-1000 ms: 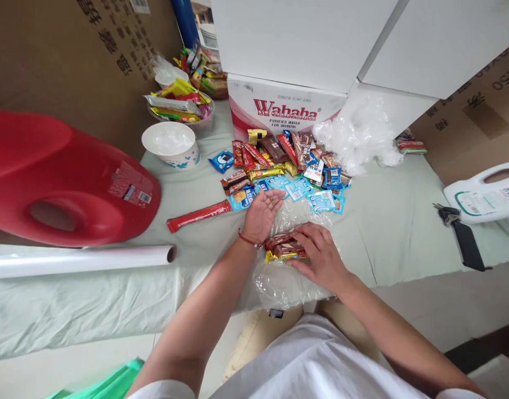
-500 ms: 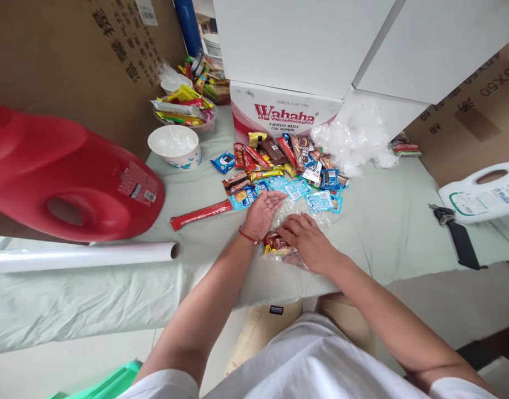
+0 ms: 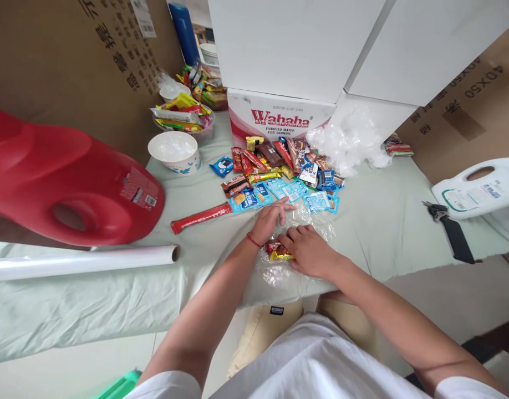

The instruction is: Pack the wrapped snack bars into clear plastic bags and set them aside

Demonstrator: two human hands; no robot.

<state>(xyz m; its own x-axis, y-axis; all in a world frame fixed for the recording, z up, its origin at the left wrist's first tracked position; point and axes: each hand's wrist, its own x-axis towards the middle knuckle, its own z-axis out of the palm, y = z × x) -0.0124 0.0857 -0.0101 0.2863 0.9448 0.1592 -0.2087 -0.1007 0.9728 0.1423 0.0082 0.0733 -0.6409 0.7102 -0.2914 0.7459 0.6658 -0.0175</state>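
Note:
Small wrapped snack bars [image 3: 281, 255] in red and yellow wrappers lie on a sheet of clear plastic film [image 3: 275, 274] near the table's front edge. My right hand [image 3: 310, 250] bends over them from the right, its fingers curled down against the bars; the fingertips are partly hidden. To their upper left is my left hand [image 3: 270, 223], with a red cord at the wrist. Its fingers point right, partly bent and apart, over the film. Just beyond my hands lies a pile of snack packets [image 3: 275, 155], with light-blue sachets [image 3: 319, 200] at its near side.
A long red packet [image 3: 200, 218] lies to the left, behind a white roll [image 3: 84, 261]. A red jug [image 3: 105, 194], a paper bowl [image 3: 175, 166] and snack tubs stand left. Crumpled clear plastic [image 3: 348, 141] sits by the Wahaha box [image 3: 275, 119]. A white jug [image 3: 479, 188] is right.
My left hand's fingers have gone from spread with the palm up to bent and turned rightward. My right hand has closed more over the snack bars. More film shows in front.

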